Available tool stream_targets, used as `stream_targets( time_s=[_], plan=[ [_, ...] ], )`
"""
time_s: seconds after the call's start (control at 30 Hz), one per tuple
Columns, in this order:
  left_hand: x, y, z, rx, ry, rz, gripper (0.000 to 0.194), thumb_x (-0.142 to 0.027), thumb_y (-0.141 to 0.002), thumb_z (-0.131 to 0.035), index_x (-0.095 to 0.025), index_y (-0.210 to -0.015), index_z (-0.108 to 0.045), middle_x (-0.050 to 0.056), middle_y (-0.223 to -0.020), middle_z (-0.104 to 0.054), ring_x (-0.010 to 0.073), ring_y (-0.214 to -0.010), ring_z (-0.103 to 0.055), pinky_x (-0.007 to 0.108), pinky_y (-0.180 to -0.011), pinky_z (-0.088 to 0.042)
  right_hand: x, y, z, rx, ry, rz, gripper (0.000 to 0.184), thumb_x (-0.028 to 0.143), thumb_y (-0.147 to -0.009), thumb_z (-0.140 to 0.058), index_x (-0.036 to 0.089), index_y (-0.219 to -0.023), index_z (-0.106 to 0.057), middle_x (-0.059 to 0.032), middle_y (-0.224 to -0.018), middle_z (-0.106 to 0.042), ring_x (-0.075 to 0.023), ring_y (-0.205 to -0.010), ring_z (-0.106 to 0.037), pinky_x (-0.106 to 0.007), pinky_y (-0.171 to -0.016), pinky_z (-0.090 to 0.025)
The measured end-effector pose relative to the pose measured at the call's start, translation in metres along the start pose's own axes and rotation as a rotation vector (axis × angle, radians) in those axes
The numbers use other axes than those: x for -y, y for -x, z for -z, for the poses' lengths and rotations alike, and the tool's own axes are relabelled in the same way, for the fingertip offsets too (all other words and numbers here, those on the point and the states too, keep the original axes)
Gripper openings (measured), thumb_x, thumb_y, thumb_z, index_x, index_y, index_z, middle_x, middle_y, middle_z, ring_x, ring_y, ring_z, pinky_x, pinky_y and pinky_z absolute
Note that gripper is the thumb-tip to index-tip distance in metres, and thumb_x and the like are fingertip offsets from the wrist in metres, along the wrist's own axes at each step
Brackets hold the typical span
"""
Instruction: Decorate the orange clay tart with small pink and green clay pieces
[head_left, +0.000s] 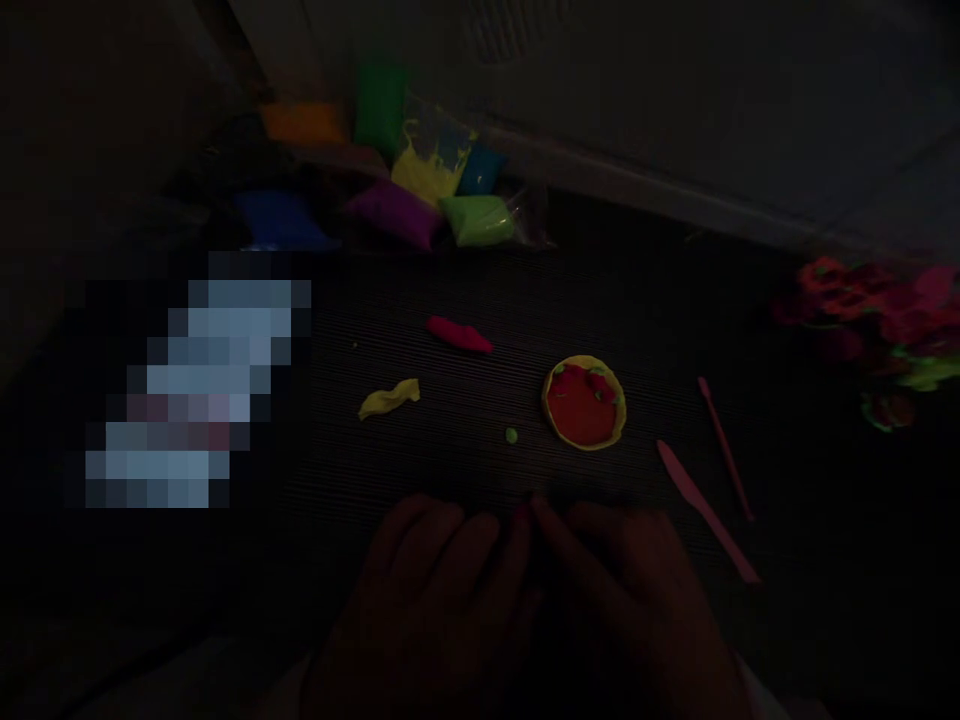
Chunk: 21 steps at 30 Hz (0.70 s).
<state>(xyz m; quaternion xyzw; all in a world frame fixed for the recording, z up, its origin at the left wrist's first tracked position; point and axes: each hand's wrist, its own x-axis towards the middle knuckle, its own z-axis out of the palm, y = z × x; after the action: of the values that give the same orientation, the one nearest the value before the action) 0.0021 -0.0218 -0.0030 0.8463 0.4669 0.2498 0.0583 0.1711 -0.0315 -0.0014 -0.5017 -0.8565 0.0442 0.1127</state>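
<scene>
The likeliest trouble is with the tiny magenta clay bit (523, 512), which seems to sit at the meeting fingertips of the left hand (442, 590) and the right hand (626, 565): pressed unevenly, so soft and small a piece could flatten, smear or cling to a finger, and the dim light would make such a slip hard to notice. Knuckles pushed forward could also squash the green clay ball (511, 436), just ahead of those tips, or dent the yellow rim (622, 418) of the red clay disc (585, 425), which lies near, ahead and a little right of the right index finger. A sideways sweep of the right hand might knock the pink plastic knife (705, 510) beside its knuckles. The magenta bit appears to be at the left index tip, with the right index tip nearly against it; the gap is narrow, the other fingers are bent, and I cannot tell how firmly either hand grips. Farther ahead of the left fingers lie the yellow clay strip (388, 399) and, beyond it, the pink clay roll (459, 335), both clear of contact.
</scene>
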Motion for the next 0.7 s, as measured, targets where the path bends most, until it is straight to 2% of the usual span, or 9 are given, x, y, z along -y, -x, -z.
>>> stream_targets(
  time_s=[0.17, 0.7],
  plan=[
    [-0.001, 0.0005, -0.0017, -0.028, 0.001, 0.007, 0.027, -0.025, -0.085, -0.039, -0.018, -0.088, -0.064, 0.001, -0.074, -0.061, 0.0167, -0.073, -0.048, 0.034, -0.074, -0.036, -0.0025, 0.0043, -0.0028, 0.06, 0.033, 0.022, 0.038, 0.019, -0.082, -0.038, 0.017, -0.119, -0.048, -0.0078, -0.086, -0.06, -0.0166, -0.069, -0.051, -0.033, -0.061, -0.044],
    [-0.0017, 0.0029, -0.0004, -0.035, 0.017, 0.023, 0.027, -0.025, -0.086, -0.037, -0.017, -0.085, -0.064, 0.0, -0.073, -0.061, 0.0159, -0.072, -0.049, 0.034, -0.075, -0.036, 0.0005, 0.0072, -0.0009, 0.076, -0.019, 0.028, 0.036, 0.021, -0.084, -0.039, 0.019, -0.119, -0.046, -0.0063, -0.088, -0.06, -0.0164, -0.071, -0.051, -0.032, -0.062, -0.044]
  ],
)
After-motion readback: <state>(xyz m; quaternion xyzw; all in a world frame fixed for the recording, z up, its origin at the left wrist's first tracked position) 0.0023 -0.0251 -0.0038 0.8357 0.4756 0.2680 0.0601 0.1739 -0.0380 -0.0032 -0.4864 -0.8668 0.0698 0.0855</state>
